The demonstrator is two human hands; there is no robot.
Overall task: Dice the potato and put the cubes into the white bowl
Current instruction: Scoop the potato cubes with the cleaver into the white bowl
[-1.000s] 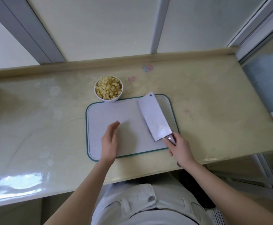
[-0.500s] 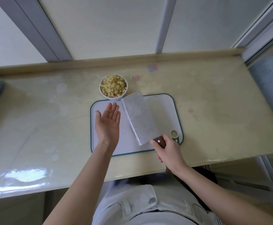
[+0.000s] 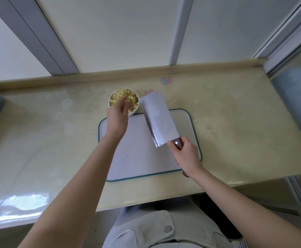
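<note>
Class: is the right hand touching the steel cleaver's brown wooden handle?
Touching. Head view: right hand grips the steel cleaver by its brown wooden handle.

We look down on a glossy pale-yellow countertop (image 3: 235, 113) carrying a white rectangular plastic cutting board (image 3: 137, 158) with a green rim and, just beyond its far left corner, a small round white bowl (image 3: 134, 113) of diced potato (image 3: 117, 94).

Cubes (image 3: 118, 97) in bowl (image 3: 133, 111) behind board (image 3: 137, 154)

Right grip (image 3: 186, 153) holds a cleaver (image 3: 157, 119) beside the white bowl (image 3: 134, 112) (heaped with potato cubes (image 3: 118, 94)), left grip (image 3: 116, 119) over its rim.
</note>
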